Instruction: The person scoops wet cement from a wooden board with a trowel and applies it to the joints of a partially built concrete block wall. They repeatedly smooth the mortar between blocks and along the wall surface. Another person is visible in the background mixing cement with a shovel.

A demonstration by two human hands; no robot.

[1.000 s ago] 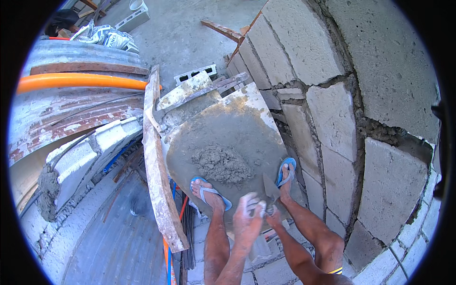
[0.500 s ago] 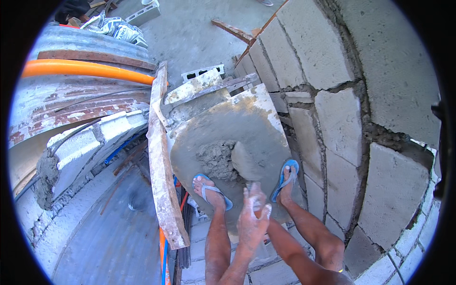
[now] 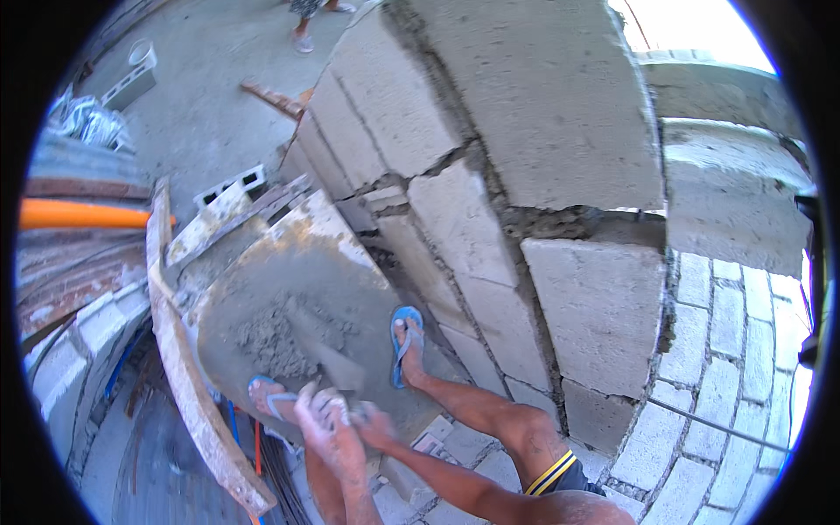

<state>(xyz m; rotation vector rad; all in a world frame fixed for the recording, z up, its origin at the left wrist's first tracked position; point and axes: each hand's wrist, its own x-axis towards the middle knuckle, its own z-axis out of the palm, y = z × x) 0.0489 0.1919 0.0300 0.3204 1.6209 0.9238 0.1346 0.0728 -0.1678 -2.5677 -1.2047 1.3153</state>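
Observation:
A heap of wet grey mortar (image 3: 273,343) lies on a mortar-smeared board (image 3: 262,262) in front of me. A trowel (image 3: 339,363), its blade blurred, lies low against the right side of the heap. My right hand (image 3: 374,427), also blurred, is closed at the trowel's handle end, which is mostly hidden. Close beside it, my left hand (image 3: 325,427) has bent, bunched fingers coated with pale mortar; what they hold, if anything, does not show. My feet, in blue flip-flops (image 3: 405,346), stand on the board either side of the hands.
A block wall (image 3: 464,227) with rough mortar joints rises close on the right. A whitish plank (image 3: 188,376) runs along the board's left side, and an orange pipe (image 3: 83,214) ends near it. Hollow blocks (image 3: 229,185) lie beyond the board. Another person's legs (image 3: 304,17) show at the top.
My view has swung to the right, so the board and heap now sit further left. The trowel blade has shifted toward me along the heap's right side, and my right hand shows beside the left.

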